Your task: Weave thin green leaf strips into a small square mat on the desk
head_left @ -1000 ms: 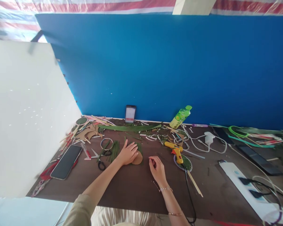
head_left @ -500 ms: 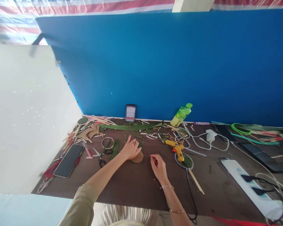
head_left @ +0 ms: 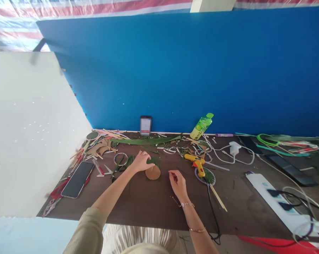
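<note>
A round brown cardboard disc (head_left: 153, 173) lies on the table, with green leaf strips (head_left: 154, 162) covering its far part. My left hand (head_left: 141, 162) hovers at the disc's upper left, thumb spread away from the fingers, with nothing visible in its grasp. Under and beside that wrist are more green leaf strips (head_left: 130, 160) and dark-handled scissors (head_left: 113, 178), partly covered. To the right of the disc my right hand (head_left: 178, 183) rests on the table, fingers curled towards the thumb; whether they hold something is hidden. A yellow glue gun (head_left: 199, 165) lies farther right.
Beneath the glue gun is a leaf-covered round piece (head_left: 210, 176). A green bottle (head_left: 201, 126) and a phone (head_left: 145, 126) lean against the blue partition (head_left: 161, 70). Another phone (head_left: 78, 179) lies left; a power strip (head_left: 273, 201) with cables lies right. Paper scraps (head_left: 102, 146) clutter the back.
My left hand has lifted off the leaf-covered disc and moved left, uncovering more of it. My right hand stays nearly the same. The view has shifted slightly.
</note>
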The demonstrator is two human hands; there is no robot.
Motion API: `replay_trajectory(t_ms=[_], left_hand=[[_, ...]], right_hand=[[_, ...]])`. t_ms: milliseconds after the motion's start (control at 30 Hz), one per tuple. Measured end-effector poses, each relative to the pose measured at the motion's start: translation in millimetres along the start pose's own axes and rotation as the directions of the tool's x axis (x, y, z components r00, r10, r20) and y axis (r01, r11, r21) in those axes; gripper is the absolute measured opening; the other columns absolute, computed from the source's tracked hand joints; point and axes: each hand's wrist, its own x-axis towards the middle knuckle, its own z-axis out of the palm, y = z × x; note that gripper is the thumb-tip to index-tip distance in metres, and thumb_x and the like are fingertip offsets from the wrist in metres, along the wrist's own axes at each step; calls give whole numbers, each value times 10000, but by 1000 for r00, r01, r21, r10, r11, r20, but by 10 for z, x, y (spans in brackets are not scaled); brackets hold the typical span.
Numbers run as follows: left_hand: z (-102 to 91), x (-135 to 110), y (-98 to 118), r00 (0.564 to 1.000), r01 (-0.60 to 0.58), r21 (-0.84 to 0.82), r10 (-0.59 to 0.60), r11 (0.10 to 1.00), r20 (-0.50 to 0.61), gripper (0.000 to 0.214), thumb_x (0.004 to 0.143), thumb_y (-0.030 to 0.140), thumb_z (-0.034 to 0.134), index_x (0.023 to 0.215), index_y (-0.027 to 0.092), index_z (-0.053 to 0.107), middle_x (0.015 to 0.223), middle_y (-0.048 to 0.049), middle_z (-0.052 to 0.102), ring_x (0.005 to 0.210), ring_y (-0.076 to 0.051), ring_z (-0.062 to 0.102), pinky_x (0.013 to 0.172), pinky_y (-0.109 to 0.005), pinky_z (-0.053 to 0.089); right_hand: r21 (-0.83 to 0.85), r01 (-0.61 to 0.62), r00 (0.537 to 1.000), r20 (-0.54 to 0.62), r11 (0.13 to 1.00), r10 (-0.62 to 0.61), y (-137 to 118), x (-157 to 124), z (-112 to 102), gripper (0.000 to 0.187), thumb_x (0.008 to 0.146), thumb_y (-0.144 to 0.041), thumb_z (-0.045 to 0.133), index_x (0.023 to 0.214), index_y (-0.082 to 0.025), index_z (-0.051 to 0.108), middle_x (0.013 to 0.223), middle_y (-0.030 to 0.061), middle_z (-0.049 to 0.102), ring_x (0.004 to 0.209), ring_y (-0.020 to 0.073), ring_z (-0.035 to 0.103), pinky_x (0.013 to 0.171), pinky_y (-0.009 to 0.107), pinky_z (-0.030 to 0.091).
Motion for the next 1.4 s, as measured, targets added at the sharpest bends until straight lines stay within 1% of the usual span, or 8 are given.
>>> replay_trajectory(t_ms=[133,333,700,867,1033,1200,1267,1400], left_hand=[[188,-104,95,999,26,23,-27,999,40,541,602,624,724,873,171,605,1026,-93,528,1031,-291,472,897,-438,430],[256,-91,107,995,63,34,-66,997,77,600,583,691,695,869,180,569,1037,-96,504,1040,-297,462,876,-441,426],[167,-177,242,992,127,-103,-125,987,23,544,569,505,805,882,189,493,914,-50,600,954,-278,561,869,-447,398],[157,-271,307,978,169,-277,-197,946,-73,524,635,440,777,982,212,456,726,48,616,679,-150,618,679,-282,481],[-225,-432,-143,861,285,-353,-400,891,-315,417,762,402,666,1051,201,443,786,6,625,688,-147,635,640,-275,506],[-708,-658,-636,671,403,-266,-480,876,-564,484,859,405,494,1226,118,363,1100,-174,545,1072,-311,554,881,-500,452],[-673,-655,-588,692,383,-189,-416,904,-590,410,894,349,418,1229,113,387,1173,-195,508,1185,-324,467,977,-540,372],[-211,-432,-192,897,168,-6,-156,986,-415,238,855,315,494,1042,199,583,1128,-94,584,1173,-243,492,1019,-393,396]], right_hand=[[5,-8,1000,-1,1000,8,-11,2,-8,236,861,-336,449,829,-180,623,736,40,610,568,137,515,546,267,421],[13,-13,1000,-4,1000,13,-28,3,-12,257,864,-359,443,823,-181,624,739,47,617,580,143,525,547,271,424],[33,-11,1000,-4,999,11,-28,19,-12,275,857,-385,461,800,-175,630,718,45,619,559,141,512,552,276,422],[52,-21,1000,-8,998,22,-34,26,-32,308,863,-413,451,800,-173,633,738,67,641,587,156,542,552,280,435],[63,-34,999,-4,997,34,-30,30,-36,336,871,-443,437,805,-174,629,744,72,643,600,163,557,547,281,440],[61,-31,999,8,998,31,-40,33,-19,329,866,-446,447,797,-180,627,732,64,634,583,156,537,548,281,431],[59,-30,1000,10,998,29,-41,35,-13,319,863,-438,452,793,-180,627,730,61,630,579,154,530,554,283,428],[54,-30,1000,8,998,29,-42,39,-13,302,857,-418,458,786,-178,628,714,55,624,572,154,525,557,286,425]])
